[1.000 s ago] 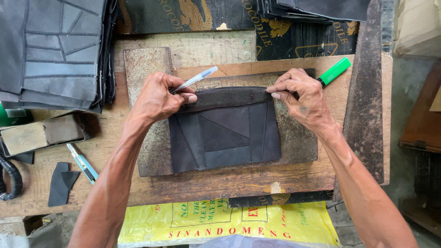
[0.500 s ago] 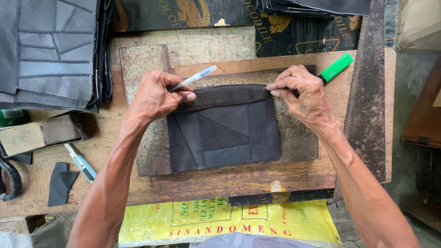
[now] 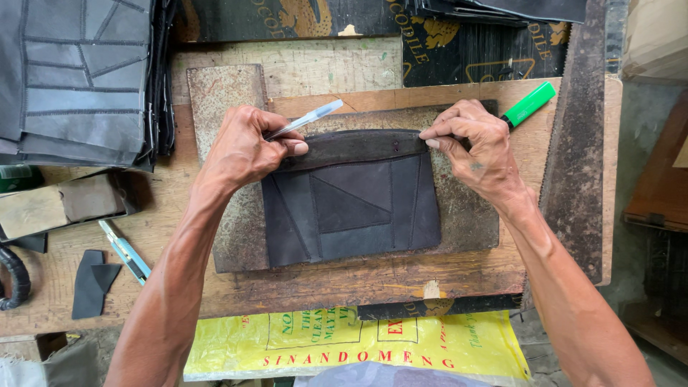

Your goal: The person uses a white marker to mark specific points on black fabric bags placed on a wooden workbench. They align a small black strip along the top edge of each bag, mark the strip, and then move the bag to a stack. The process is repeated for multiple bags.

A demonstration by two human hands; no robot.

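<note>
I see both hands pinching the dark patchwork leather panel (image 3: 351, 204) at its folded top edge: left hand (image 3: 247, 147) also holds a thin silver pen (image 3: 304, 119), right hand (image 3: 476, 147) nothing else. Looks soft, floppy, light; grip corners.

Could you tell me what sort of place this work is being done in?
Probably a small leather-goods workshop. The left hand and right hand press a dark stitched panel flat on a worn slab on a scarred wooden bench, with a stack of similar panels and a utility knife nearby.
</note>
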